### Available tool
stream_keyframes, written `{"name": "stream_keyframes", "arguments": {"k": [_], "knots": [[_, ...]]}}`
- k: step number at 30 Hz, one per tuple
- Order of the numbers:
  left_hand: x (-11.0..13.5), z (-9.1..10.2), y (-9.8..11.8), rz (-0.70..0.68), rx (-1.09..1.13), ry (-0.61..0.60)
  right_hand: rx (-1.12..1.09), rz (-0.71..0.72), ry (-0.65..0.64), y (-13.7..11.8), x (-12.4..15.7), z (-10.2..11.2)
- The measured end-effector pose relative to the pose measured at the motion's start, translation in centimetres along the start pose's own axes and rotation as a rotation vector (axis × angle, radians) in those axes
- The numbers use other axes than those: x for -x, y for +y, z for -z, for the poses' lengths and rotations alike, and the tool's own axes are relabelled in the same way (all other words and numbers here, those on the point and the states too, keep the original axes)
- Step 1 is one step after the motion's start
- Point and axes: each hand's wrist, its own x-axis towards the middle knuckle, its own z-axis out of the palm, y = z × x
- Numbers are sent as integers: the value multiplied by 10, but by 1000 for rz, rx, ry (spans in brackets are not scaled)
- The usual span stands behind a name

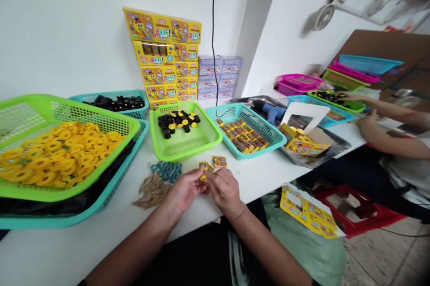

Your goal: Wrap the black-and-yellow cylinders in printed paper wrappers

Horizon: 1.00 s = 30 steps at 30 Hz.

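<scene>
My left grip (183,192) and right grip (225,191) close on a small yellow printed packet (204,171) held between them

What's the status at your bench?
Left hand and right hand pinching small yellow packet. Second packet just ahead. Green basket of yellow rings to the left.

— Between the fingers?
— A small yellow printed packet (204,171), pinched by left hand (183,192) and right hand (223,191).
— Just beside?
— Another packet (219,161) on the white table (255,177), blue loops (166,171), tan scraps (152,191).
— Straight ahead?
— A green basket (183,155) of black and yellow pieces.
</scene>
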Motion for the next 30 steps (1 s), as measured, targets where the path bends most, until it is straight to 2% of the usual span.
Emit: {"name": "stream_keyframes", "arguments": {"k": [6, 13, 19, 24, 30], "knots": [[-1, 1, 5, 52, -16, -47, -156, -113, 72, -1, 0, 0], [0, -1, 2, -15, 7, -3, -161, -139, 95, -5, 2, -5], [1, 0, -3, -18, 13, 9, -116, -18, 93, 2, 1, -3], [1, 0, -5, -3, 14, -39, 45, 132, -14, 1, -3, 5], [1, -2, 2, 15, 32, -44, -34, -28, 67, -4, -2, 2]]}}
